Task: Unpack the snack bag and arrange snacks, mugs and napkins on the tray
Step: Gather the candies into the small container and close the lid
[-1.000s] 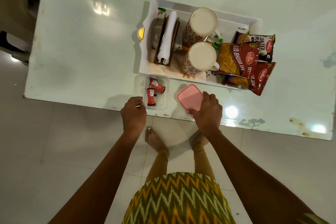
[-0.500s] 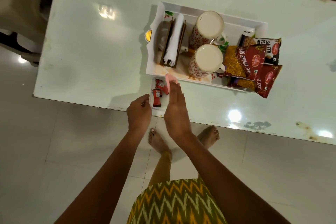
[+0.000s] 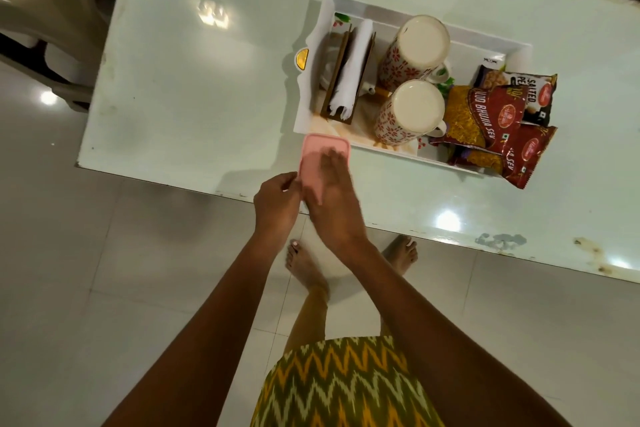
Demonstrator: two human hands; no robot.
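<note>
Head view: left hand curls its fingers on the left edge of the pink lid, which lies just beside the tray; right hand presses flat on top, fingers straight. Farther right, napkins, mugs and snack packets sit on the tray.

Tray holds napkin holder, two floral mugs, snack packets; pink-lidded box just beside.
</note>
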